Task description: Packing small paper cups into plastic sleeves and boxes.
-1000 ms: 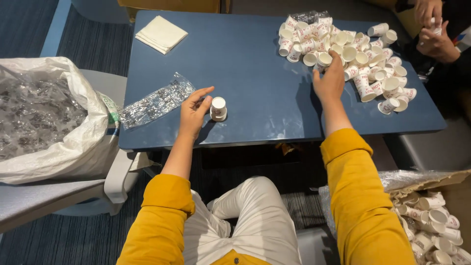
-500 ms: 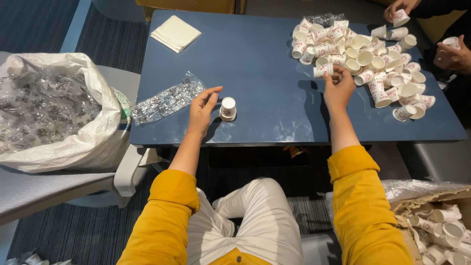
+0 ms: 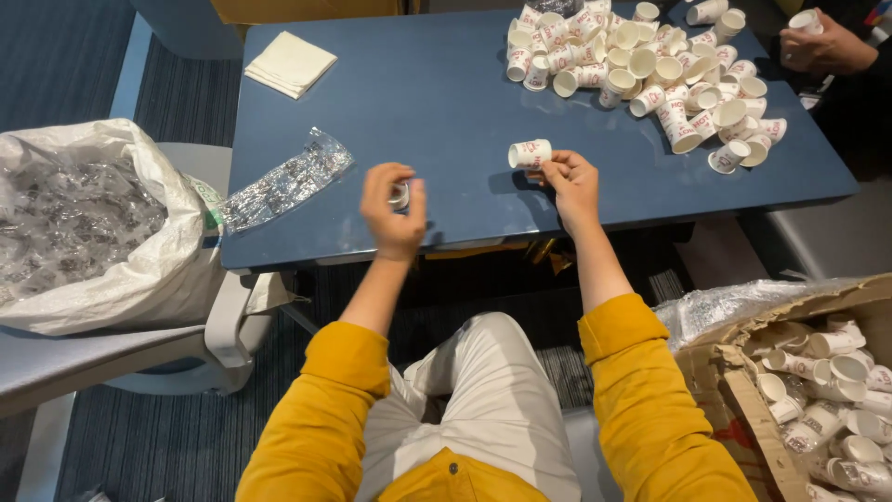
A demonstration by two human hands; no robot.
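Note:
My left hand (image 3: pixel 393 210) is curled around a small white paper cup (image 3: pixel 400 195) just above the near edge of the blue table (image 3: pixel 418 102). My right hand (image 3: pixel 570 179) pinches another small white paper cup (image 3: pixel 531 153), held on its side over the table. A big loose pile of the same cups (image 3: pixel 650 65) lies at the table's far right, an arm's reach beyond my right hand. Both sleeves are yellow.
A clear plastic sleeve (image 3: pixel 286 181) lies at the table's left edge, a folded napkin stack (image 3: pixel 290 63) at the far left. A white sack of plastic wrappers (image 3: pixel 88 232) rests on a chair at left. A cardboard box of cups (image 3: pixel 818 390) stands at lower right. Another person's hand (image 3: pixel 822 45) holds a cup at top right.
My right hand drew back from the pile toward me with one cup. My left hand lifted the cup that stood on the table and closed around it.

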